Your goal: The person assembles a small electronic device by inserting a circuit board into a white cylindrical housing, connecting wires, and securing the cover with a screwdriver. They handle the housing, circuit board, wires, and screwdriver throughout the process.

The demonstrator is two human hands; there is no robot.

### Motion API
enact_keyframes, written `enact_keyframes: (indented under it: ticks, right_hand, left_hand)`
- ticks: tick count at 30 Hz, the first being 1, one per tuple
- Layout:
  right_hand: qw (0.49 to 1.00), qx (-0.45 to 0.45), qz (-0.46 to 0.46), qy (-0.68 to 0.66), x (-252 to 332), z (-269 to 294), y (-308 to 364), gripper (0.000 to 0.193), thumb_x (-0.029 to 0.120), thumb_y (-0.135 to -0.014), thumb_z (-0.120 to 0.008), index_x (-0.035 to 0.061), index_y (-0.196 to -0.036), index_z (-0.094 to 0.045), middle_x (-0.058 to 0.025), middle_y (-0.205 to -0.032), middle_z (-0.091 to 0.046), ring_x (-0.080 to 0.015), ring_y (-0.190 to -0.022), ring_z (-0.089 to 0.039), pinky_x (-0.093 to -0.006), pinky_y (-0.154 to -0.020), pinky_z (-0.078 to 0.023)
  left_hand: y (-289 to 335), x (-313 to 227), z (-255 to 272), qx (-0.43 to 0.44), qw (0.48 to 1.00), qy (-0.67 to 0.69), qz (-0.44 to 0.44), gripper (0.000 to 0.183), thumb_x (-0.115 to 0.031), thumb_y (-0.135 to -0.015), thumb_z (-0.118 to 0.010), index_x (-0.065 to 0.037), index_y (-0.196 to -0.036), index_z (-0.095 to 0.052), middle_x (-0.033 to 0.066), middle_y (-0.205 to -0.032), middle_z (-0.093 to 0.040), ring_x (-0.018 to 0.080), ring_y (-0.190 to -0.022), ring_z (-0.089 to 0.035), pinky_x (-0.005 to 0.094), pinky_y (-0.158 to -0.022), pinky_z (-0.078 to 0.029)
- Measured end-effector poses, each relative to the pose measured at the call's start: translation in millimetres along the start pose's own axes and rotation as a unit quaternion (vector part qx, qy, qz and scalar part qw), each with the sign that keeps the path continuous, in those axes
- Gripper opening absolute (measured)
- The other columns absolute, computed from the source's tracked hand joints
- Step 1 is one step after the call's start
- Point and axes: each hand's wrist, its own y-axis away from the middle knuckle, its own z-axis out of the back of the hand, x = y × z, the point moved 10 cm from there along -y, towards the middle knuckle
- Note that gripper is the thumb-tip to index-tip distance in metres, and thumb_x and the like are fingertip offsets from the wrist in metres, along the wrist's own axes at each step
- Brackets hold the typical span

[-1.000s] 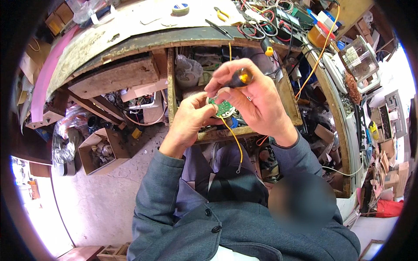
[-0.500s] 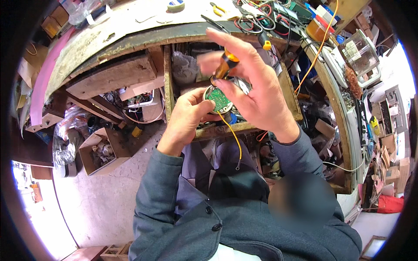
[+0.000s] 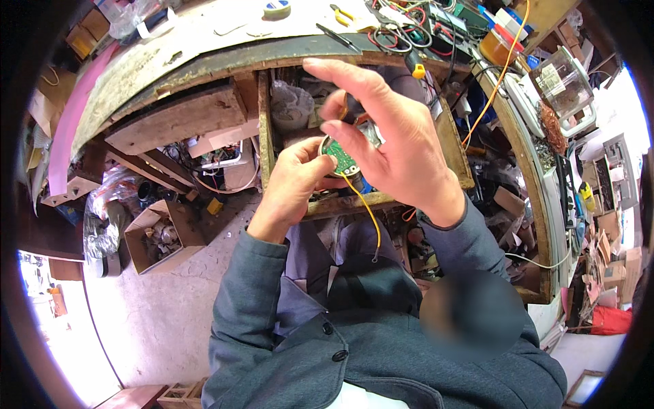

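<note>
- Circuit board [image 3: 338, 158], small, round and green, is held up in front of the open wooden drawer [image 3: 354, 202] under the workbench [image 3: 204, 37]; of everything here the bench is largest, its top littered with tangled wires [image 3: 402, 31], a roll of tape [image 3: 276, 8] and yellow-handled pliers [image 3: 344, 13]
- Cardboard box [image 3: 160, 235] of odd parts sits on the floor, well to the left of the drawer
- Right hand [image 3: 398, 143] reaches over the board with fingers spread; thumb and forefinger seem to pinch a small orange-handled tool [image 3: 347, 109] above it, though the tip is hidden
- Left hand [image 3: 296, 180] is closed on the board's left edge, thumb on its face, holding it steady
- Yellow wire [image 3: 368, 218] runs from the board and hangs loose over the lap, its free end joined to nothing
- Judged from this, work on the board is midway: board in hand and tool at it, the wire's end not yet connected
</note>
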Motion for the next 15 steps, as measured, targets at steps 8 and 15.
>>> enact_keyframes:
  ticks: [8,15]
  right_hand:
    - [0.999,-0.003,-0.034,-0.033,-6.2,0.2,6.3,0.075,-0.009,-0.087,-0.077,0.0072,-0.155,-0.051,-0.0119,-0.139,-0.070,-0.0224,-0.104,-0.078,-0.0312,-0.081,-0.065]
    - [1.000,-0.006,-0.024,0.017,-5.0,3.1,-0.9,0.076,0.002,-0.086,-0.086,0.0110,-0.154,-0.053,-0.0074,-0.143,-0.068,-0.0192,-0.103,-0.078,-0.0302,-0.077,-0.064]
  left_hand:
    - [1.1,-9.3,-6.4,-0.005,1.000,0.013,-0.024,0.034,-0.010,-0.101,-0.062,0.002,-0.133,-0.066,0.0056,-0.117,-0.071,0.0145,-0.101,-0.072,0.0338,-0.087,-0.066]
    - [0.9,-8.5,-6.8,-0.001,0.999,0.023,-0.030,0.035,-0.010,-0.103,-0.060,0.002,-0.135,-0.064,0.0078,-0.121,-0.072,0.0170,-0.103,-0.074,0.0350,-0.089,-0.066]
